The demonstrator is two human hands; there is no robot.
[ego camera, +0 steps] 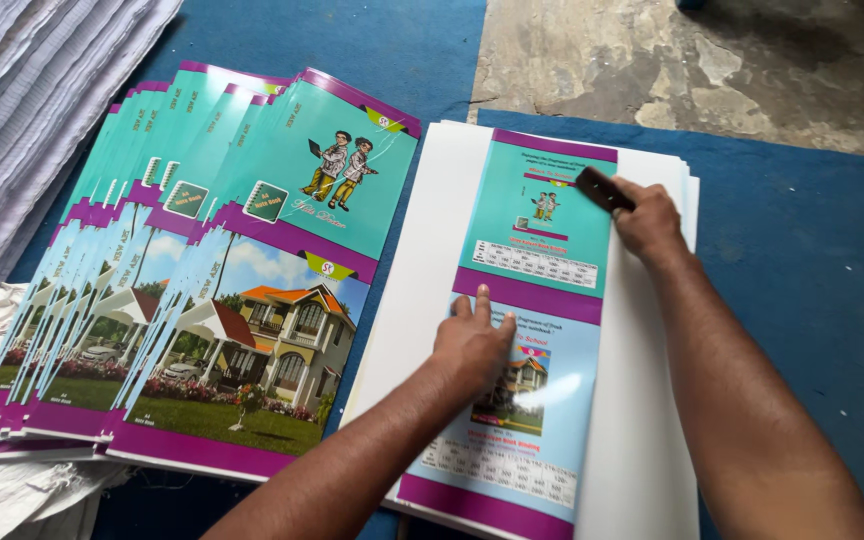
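We see a printed cover sheet (527, 330) lying on top of a stack of blank sheets (642, 420), toward the stack's left side. The left hand (472, 345) rests flat on the middle of that cover sheet, and the right hand (647, 220) presses a small block (604, 190) onto its far right corner. Left of the stack, just beside it, a fanned pile of covers (202, 270) overlaps sheet on sheet. Both piles lie on a mat (802, 270). Further left sits a stack of ruled paper (32, 100), and bare floor (692, 70) lies beyond the mat.
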